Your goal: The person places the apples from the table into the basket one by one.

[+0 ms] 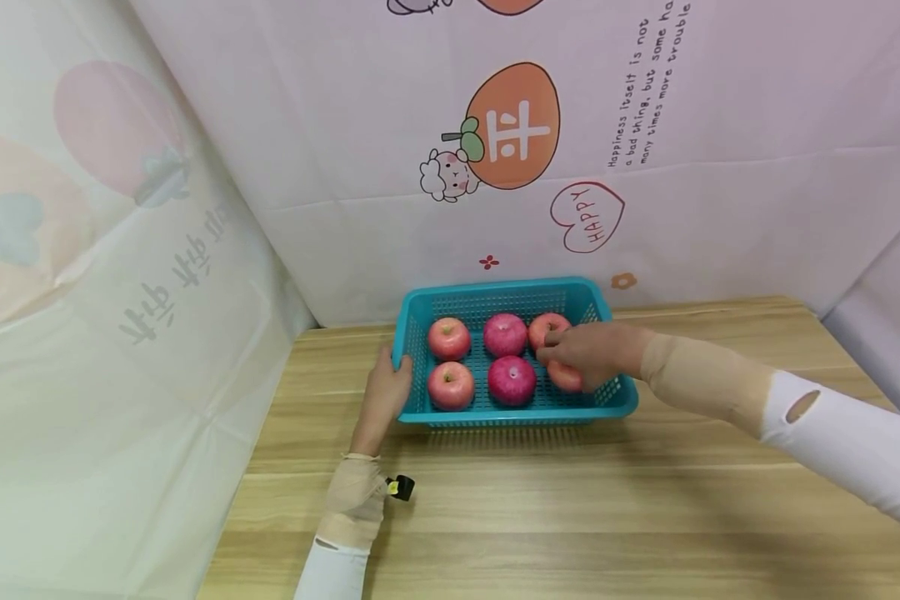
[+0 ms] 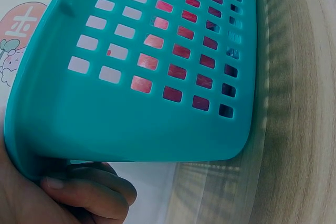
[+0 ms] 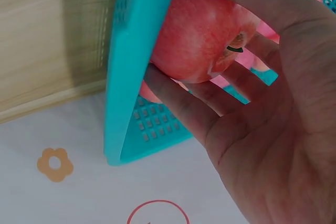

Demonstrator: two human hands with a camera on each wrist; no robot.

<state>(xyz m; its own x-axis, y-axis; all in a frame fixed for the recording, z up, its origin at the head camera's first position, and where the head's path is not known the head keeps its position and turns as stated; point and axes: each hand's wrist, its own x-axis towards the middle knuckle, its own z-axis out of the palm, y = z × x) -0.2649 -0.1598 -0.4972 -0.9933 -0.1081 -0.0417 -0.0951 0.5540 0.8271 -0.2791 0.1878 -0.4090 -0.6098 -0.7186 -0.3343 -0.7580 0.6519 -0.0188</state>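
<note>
A turquoise plastic basket [image 1: 510, 417] with perforated sides stands at the back of the table. At its left end my left hand [image 1: 385, 392] grips the rim, its fingers [image 2: 92, 195] curled beneath it in the left wrist view. My right hand [image 1: 598, 350] reaches over the basket's right end and holds a red apple [image 3: 202, 32] between thumb and fingers, stem facing the palm. Another apple [image 1: 546, 325] lies partly hidden behind that hand. Two pale red apples, one back [image 1: 449, 339] and one front [image 1: 451, 387], sit at the left. Two magenta round fruits [image 1: 512, 381] occupy the middle.
The wood-grain table [image 1: 540, 525] extends in front of the basket and to both sides. A printed white cloth [image 1: 390, 167] hangs close behind the basket, and a pale sheet [image 1: 120, 417] hangs along the left. A small black device [image 1: 401, 487] is worn on the left wrist.
</note>
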